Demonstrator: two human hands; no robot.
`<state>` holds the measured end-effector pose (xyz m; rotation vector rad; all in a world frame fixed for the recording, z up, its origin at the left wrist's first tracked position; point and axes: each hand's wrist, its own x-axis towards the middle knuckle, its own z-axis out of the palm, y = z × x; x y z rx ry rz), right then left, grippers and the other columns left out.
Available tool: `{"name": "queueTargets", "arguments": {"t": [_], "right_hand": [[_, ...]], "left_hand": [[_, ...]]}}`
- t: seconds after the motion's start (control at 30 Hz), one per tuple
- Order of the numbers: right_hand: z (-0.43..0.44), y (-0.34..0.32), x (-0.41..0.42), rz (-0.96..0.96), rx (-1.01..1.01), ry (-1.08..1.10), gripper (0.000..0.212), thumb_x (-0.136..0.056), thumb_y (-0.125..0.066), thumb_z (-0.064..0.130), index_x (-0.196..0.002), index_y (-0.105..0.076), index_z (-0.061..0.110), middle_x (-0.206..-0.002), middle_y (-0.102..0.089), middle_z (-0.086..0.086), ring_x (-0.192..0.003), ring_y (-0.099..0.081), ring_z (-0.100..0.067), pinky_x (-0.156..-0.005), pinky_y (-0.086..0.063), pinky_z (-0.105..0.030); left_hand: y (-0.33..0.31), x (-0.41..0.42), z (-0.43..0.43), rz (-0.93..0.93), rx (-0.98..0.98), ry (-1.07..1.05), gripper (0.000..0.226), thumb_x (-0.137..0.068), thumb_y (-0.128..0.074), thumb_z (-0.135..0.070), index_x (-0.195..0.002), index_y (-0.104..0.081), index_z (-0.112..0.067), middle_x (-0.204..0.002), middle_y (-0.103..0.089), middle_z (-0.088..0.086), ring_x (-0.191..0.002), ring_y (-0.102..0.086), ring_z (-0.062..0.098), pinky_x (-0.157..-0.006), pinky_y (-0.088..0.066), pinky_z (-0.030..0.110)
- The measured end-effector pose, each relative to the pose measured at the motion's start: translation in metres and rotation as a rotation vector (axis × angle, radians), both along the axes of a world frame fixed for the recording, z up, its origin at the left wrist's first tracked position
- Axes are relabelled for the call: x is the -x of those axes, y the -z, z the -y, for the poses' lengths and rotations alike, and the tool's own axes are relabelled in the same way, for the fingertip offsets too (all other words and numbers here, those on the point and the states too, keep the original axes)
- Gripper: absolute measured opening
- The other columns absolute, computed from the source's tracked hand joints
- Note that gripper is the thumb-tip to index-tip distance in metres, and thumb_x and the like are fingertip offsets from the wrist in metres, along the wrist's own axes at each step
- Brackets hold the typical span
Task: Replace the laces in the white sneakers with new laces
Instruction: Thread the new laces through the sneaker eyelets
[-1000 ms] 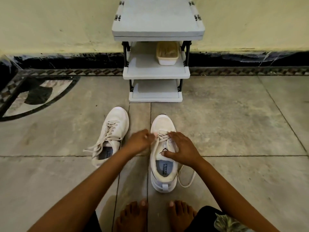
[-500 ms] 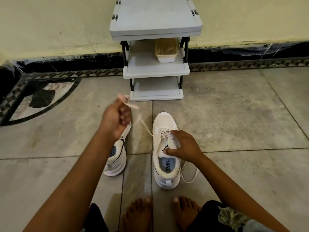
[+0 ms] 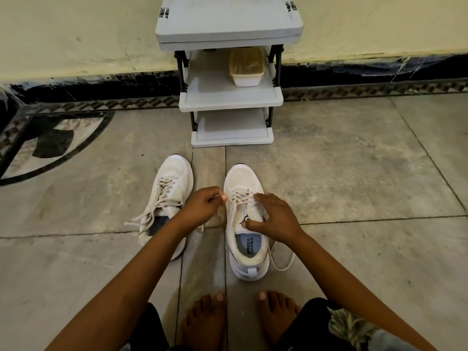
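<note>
Two white sneakers stand on the tiled floor, toes pointing away from me. The left sneaker [image 3: 169,198] is still laced, its lace ends trailing to the left. On the right sneaker [image 3: 243,239] the upper eyelets are loose, and a loop of its lace [image 3: 282,262] lies on the floor to the right. My left hand [image 3: 202,206] pinches a strand of that lace at the shoe's left edge. My right hand [image 3: 274,219] rests over the tongue, thumb pressed at the collar, fingers spread on the lacing.
A small grey three-tier rack [image 3: 229,72] stands against the wall straight ahead, with a white tub [image 3: 247,68] on its middle shelf. My bare feet [image 3: 238,317] are just behind the right sneaker. A dark inlaid floor pattern [image 3: 50,143] lies at left.
My left hand, which had pulled a lace strand up and out to the left, has come back down to the right sneaker's lacing. My right hand stayed on the shoe.
</note>
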<state>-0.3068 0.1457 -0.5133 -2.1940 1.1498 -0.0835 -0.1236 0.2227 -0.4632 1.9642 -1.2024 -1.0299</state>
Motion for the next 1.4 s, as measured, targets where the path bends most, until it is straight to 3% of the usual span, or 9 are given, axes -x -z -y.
{"name": "queueTargets", "arguments": {"t": [0.07,0.17,0.3,0.37,0.47,0.6,0.83,1.1,1.4], "right_hand": [[-0.003,0.0,0.001,0.015,-0.028,0.009,0.085,-0.075,-0.067,0.055,-0.144,-0.033,0.018,-0.148,-0.036,0.0,-0.136,-0.033,-0.017,-0.111,-0.027,-0.032],[-0.013,-0.004,0.005,0.085,-0.025,0.065,0.086,-0.075,-0.07,0.051,-0.144,-0.031,0.017,-0.149,-0.033,-0.002,-0.133,-0.035,-0.019,-0.107,-0.033,-0.031],[-0.023,-0.013,0.007,0.234,0.072,0.184,0.053,-0.072,-0.077,0.039,-0.114,-0.053,0.016,-0.11,-0.054,-0.001,-0.092,-0.054,-0.015,-0.069,-0.042,-0.021],[-0.029,-0.015,0.005,0.296,0.037,0.217,0.032,-0.076,-0.075,0.031,-0.098,-0.058,0.013,-0.092,-0.06,0.0,-0.074,-0.053,-0.011,-0.061,-0.038,-0.02],[-0.033,-0.015,0.005,0.388,-0.071,0.351,0.018,-0.085,-0.067,0.026,-0.091,-0.066,0.009,-0.082,-0.067,-0.002,-0.07,-0.058,-0.014,-0.066,-0.045,-0.026],[-0.028,-0.016,0.007,0.456,-0.351,0.517,0.015,-0.088,-0.062,0.023,-0.088,-0.069,0.01,-0.082,-0.068,-0.004,-0.079,-0.061,-0.02,-0.078,-0.048,-0.037],[-0.028,-0.013,0.007,0.475,-0.386,0.524,0.009,-0.087,-0.063,0.026,-0.086,-0.068,0.018,-0.078,-0.066,0.005,-0.073,-0.059,-0.009,-0.077,-0.048,-0.031],[-0.019,-0.016,0.012,0.602,-0.684,0.605,0.012,-0.09,-0.057,0.007,-0.084,-0.067,0.006,-0.076,-0.064,-0.007,-0.072,-0.057,-0.018,-0.071,-0.05,-0.03],[-0.018,-0.018,0.012,0.635,-0.748,0.588,0.017,-0.09,-0.056,0.005,-0.077,-0.065,0.009,-0.072,-0.062,-0.005,-0.068,-0.056,-0.014,-0.07,-0.049,-0.026]], "left_hand": [[0.005,0.001,-0.003,-0.018,-0.028,-0.054,0.02,-0.095,-0.053,-0.02,-0.076,-0.058,-0.016,-0.062,-0.056,-0.012,-0.057,-0.047,0.004,-0.057,-0.038,0.015],[0.007,-0.001,-0.001,0.153,-0.138,-0.067,0.014,-0.093,-0.054,-0.027,-0.098,-0.057,-0.014,-0.084,-0.061,0.001,-0.076,-0.056,0.016,-0.069,-0.04,0.026],[-0.004,-0.003,0.01,0.213,-0.155,-0.058,0.028,-0.095,-0.039,-0.011,-0.12,-0.052,-0.005,-0.117,-0.06,0.015,-0.108,-0.055,0.028,-0.084,-0.039,0.025],[-0.013,0.002,0.012,0.191,0.016,0.029,0.029,-0.094,-0.035,0.0,-0.116,-0.054,-0.002,-0.108,-0.064,0.016,-0.091,-0.06,0.019,-0.072,-0.04,0.019],[-0.024,0.02,0.014,0.102,0.141,0.245,0.034,-0.095,-0.032,0.006,-0.124,-0.044,-0.006,-0.1,-0.064,0.014,-0.068,-0.059,0.013,-0.065,-0.047,0.017],[-0.02,0.044,0.022,0.272,0.116,0.424,0.025,-0.094,-0.039,0.001,-0.118,-0.04,-0.005,-0.109,-0.063,0.011,-0.082,-0.063,0.024,-0.077,-0.052,0.038],[-0.01,0.051,0.031,0.684,0.015,0.313,0.033,-0.098,-0.042,-0.031,-0.126,-0.056,-0.023,-0.115,-0.057,0.006,-0.104,-0.057,0.026,-0.076,-0.044,0.033],[-0.005,0.051,0.021,0.534,-0.013,0.332,0.03,-0.092,-0.047,-0.009,-0.116,-0.064,-0.01,-0.116,-0.062,0.013,-0.106,-0.057,0.03,-0.09,-0.045,0.034],[0.003,0.063,0.02,0.596,0.054,0.169,0.015,-0.089,-0.056,-0.024,-0.098,-0.066,-0.017,-0.094,-0.07,0.005,-0.087,-0.062,0.025,-0.067,-0.039,0.024]]}}
